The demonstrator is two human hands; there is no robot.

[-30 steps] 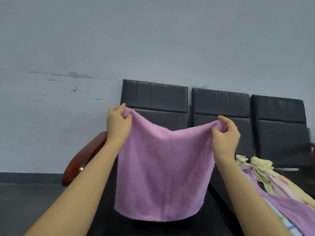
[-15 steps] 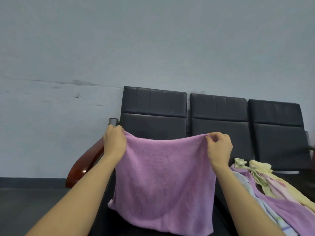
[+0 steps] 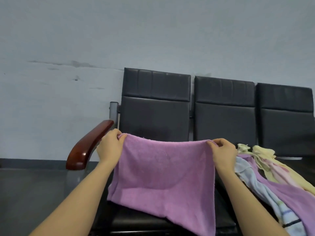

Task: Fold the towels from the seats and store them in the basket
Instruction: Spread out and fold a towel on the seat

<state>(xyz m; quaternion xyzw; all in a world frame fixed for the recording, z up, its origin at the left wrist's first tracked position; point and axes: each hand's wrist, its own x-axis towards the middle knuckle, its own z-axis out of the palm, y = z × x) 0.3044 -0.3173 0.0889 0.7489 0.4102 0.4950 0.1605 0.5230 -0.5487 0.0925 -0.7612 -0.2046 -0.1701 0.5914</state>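
Black seats (image 3: 156,120) along the wall, with a pile (image 3: 265,174) of loose towels on the middle one. A purple towel (image 3: 162,176) drapes onto the leftmost seat; left hand (image 3: 110,147) and right hand (image 3: 223,152) each pinch a top corner.

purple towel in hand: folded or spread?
Spread, not visibly folded: purple towel is held by both top corners, left hand and right hand, lower part draping onto the seat.

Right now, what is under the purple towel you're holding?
The black seat of the leftmost chair lies under the purple towel, whose lower part rests on it. Whatever the cloth covers there is hidden.
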